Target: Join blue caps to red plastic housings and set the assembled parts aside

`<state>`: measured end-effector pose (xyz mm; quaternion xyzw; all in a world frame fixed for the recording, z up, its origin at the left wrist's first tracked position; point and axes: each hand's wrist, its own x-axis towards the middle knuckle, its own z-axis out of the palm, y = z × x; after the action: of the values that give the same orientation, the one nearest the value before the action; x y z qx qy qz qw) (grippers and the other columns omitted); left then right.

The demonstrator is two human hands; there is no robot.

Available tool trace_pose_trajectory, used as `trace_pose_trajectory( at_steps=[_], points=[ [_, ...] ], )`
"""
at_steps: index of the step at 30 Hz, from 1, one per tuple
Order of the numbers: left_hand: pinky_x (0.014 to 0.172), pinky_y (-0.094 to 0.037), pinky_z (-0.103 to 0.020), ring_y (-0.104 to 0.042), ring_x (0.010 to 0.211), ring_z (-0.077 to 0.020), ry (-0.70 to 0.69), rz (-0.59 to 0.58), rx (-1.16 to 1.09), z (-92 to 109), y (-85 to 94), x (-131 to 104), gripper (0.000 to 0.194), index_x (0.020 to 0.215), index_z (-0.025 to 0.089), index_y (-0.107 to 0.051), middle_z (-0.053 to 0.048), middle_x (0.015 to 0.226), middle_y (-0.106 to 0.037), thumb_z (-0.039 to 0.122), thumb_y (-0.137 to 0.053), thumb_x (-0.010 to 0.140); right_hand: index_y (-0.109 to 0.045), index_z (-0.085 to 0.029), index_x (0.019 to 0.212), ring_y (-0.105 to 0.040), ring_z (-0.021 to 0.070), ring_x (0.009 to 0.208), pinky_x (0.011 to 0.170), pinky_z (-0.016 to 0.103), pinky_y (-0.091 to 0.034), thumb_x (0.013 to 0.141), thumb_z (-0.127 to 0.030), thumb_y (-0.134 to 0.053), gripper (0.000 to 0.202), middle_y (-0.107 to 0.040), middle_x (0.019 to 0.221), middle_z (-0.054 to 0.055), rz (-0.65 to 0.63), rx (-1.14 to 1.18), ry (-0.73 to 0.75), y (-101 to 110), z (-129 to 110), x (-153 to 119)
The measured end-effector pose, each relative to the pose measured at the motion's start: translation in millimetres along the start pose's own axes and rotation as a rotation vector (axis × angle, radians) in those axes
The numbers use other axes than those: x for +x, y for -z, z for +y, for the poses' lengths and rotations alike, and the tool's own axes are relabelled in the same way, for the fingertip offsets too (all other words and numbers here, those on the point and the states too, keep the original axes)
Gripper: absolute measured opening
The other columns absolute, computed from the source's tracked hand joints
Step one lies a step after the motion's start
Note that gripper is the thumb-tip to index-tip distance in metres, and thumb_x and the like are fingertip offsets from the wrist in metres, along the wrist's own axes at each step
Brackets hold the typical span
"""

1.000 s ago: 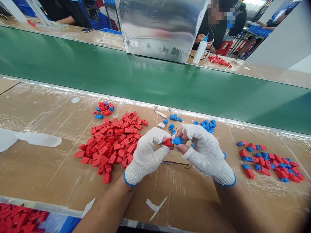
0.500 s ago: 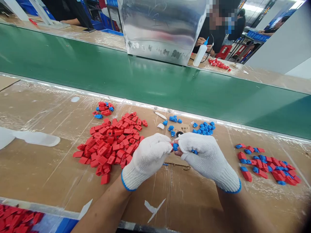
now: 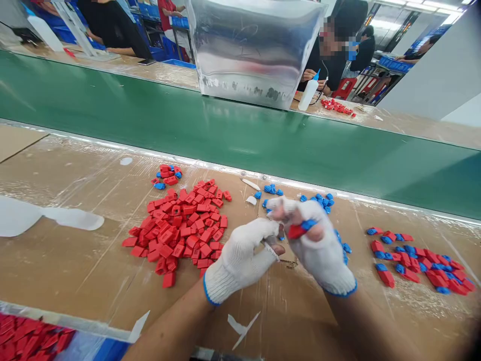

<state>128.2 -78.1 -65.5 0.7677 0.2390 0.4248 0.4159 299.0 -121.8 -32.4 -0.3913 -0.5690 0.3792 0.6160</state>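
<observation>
In the head view, my right hand, in a white knit glove with bare fingertips, grips a small red plastic piece with a blue part on its end. The hand is turned palm up and slightly blurred. My left hand, gloved alike, is just left of it, thumb and fingers apart with nothing between them. Beside the left hand lies a heap of red plastic pieces. Small blue pieces lie behind and beside the right hand. Farther right are joined red-and-blue pieces.
A green conveyor belt runs across behind the cardboard-covered table. A metal sheet box stands beyond it, near a white bottle. More red pieces fill a bin at lower left. People sit across the belt.
My hands have come apart. The right hand has turned palm up, with the joined red-and-blue piece in its fingers; the left hand has let go and opened.
</observation>
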Motion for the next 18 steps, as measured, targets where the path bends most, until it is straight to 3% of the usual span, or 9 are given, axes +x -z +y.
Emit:
trace_pose_trajectory(
  at_steps=[2,4,7,11,13,16,18],
  points=[
    [0.075,-0.059,-0.029,-0.071,0.078,-0.0165,-0.007,0.091,0.053,-8.6,12.7,3.1,0.011,0.099,0.021,-0.072,-0.003,0.090,-0.077,0.015,-0.068,0.090,-0.055,-0.030,0.090,-0.057,0.0179,0.064,0.056,0.032,-0.052,0.100,-0.064,-0.068,0.038,-0.049,0.074,-0.003,0.162,0.136,0.012,11.9,-9.9,4.9],
    [0.085,-0.062,-0.033,-0.076,0.087,-0.0191,0.075,0.248,0.147,-19.1,35.1,7.2,0.016,0.106,0.020,-0.073,-0.006,0.099,-0.080,0.017,-0.066,0.092,-0.052,-0.029,0.081,-0.034,0.0126,0.049,0.043,0.027,-0.034,0.101,-0.057,-0.069,0.038,-0.033,0.067,-0.005,0.266,0.164,0.025,31.1,-24.1,9.5],
    [0.099,-0.062,-0.042,-0.078,0.103,-0.0266,0.249,0.436,0.390,-34.7,75.8,12.8,0.029,0.119,0.019,-0.073,-0.010,0.114,-0.081,0.023,-0.066,0.091,-0.051,-0.027,0.069,-0.023,0.0096,0.042,0.038,0.031,-0.021,0.099,-0.059,-0.069,0.048,-0.026,0.057,-0.006,0.255,0.150,0.032,61.8,-45.7,11.3],
    [0.117,-0.053,-0.060,-0.070,0.128,-0.0414,0.411,0.308,0.731,-44.6,119.6,13.7,0.033,0.116,0.021,-0.077,-0.014,0.130,-0.079,0.032,-0.067,0.086,-0.064,-0.025,0.072,-0.032,0.0066,0.036,0.037,0.031,-0.019,0.090,-0.051,-0.082,0.037,-0.035,0.052,-0.006,0.187,0.078,-0.036,85.5,-63.7,9.5],
    [0.118,-0.052,-0.061,-0.071,0.128,-0.0419,0.458,0.332,0.736,-42.1,133.1,10.6,0.032,0.115,0.021,-0.078,-0.013,0.130,-0.079,0.031,-0.067,0.085,-0.068,-0.025,0.075,-0.036,0.0048,0.037,0.038,0.031,-0.016,0.087,-0.044,-0.085,0.028,-0.044,0.061,-0.003,0.245,0.016,-0.028,88.8,-64.9,10.5],
    [0.116,-0.055,-0.056,-0.074,0.122,-0.0362,0.456,0.592,0.576,-33.8,139.9,5.4,0.028,0.115,0.021,-0.076,-0.008,0.121,-0.080,0.023,-0.067,0.088,-0.068,-0.024,0.072,-0.032,0.0032,0.039,0.037,0.031,-0.012,0.084,-0.032,-0.085,0.022,-0.049,0.069,-0.002,0.359,0.020,0.067,83.6,-55.0,14.4],
    [0.112,-0.058,-0.051,-0.076,0.115,-0.0304,0.363,0.770,0.368,-28.6,133.0,4.4,0.021,0.109,0.022,-0.073,-0.003,0.110,-0.080,0.018,-0.067,0.090,-0.064,-0.025,0.071,-0.025,0.0048,0.040,0.036,0.029,-0.011,0.085,-0.029,-0.081,0.022,-0.042,0.062,-0.005,0.391,0.065,0.085,73.3,-44.0,17.8]
  ],
)
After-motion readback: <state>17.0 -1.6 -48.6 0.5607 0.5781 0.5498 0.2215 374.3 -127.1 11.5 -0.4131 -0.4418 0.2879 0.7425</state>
